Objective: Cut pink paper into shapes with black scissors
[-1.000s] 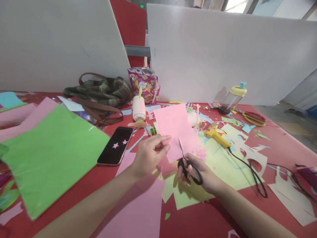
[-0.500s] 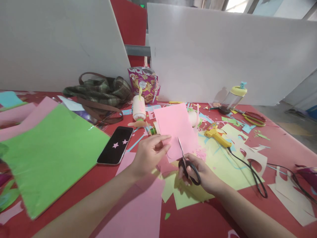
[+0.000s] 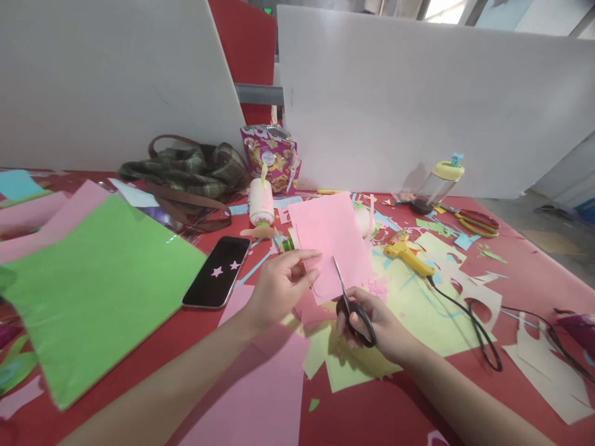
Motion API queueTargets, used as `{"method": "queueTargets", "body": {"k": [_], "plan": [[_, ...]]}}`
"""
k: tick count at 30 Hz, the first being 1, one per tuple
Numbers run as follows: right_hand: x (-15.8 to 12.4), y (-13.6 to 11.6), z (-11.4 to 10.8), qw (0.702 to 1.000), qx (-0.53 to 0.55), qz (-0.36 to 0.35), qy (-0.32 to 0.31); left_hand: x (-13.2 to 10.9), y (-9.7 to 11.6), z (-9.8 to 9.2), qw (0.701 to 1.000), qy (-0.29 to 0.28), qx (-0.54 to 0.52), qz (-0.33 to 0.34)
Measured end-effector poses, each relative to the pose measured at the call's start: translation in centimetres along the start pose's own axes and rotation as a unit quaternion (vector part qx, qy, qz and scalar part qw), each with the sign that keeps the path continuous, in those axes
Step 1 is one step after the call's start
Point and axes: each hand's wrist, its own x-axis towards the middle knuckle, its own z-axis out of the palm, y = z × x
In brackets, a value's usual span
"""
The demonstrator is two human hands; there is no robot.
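A sheet of pink paper (image 3: 328,229) is pinched at its left edge between the thumb and fingers of my left hand (image 3: 283,285). My right hand (image 3: 376,319) grips a pair of black-handled scissors (image 3: 356,316), whose blades point up and lie against the lower part of the sheet. Whether the blades are cutting there cannot be made out. Left of my left hand lies a phone (image 3: 216,272) with two small pink stars on its dark screen. Under my hands are pale yellow paper pieces and a larger pink sheet (image 3: 260,390).
A yellow glue gun (image 3: 409,257) with a black cord lies to the right among paper scraps. Green paper (image 3: 93,291) covers the left side. A plaid bag (image 3: 186,170), a snack packet (image 3: 272,155), a wrapped white roll (image 3: 261,201) and a clear jar (image 3: 437,186) stand at the back, before white panels.
Almost nothing differs. The pink sheet has tilted very slightly, and both hands keep their grip in nearly the same place.
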Motion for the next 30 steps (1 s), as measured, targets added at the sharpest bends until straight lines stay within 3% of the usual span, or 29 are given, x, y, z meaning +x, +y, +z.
{"method": "queueTargets", "body": {"k": [17,25,30], "plan": [[-0.1,0.2,0.1,1.000,0.008,0.010,0.001,0.2,0.8,-0.3,0.998,-0.020,-0.008,-0.054],[-0.3,0.1,0.1,0.991,0.122,0.041,-0.045,0.8,0.4,-1.0,0.998,-0.041,0.034,-0.041],[-0.3,-0.2,-0.3,0.974,0.174,0.075,-0.127,1.1,0.6,-1.9,0.994,-0.084,0.063,-0.033]]}}
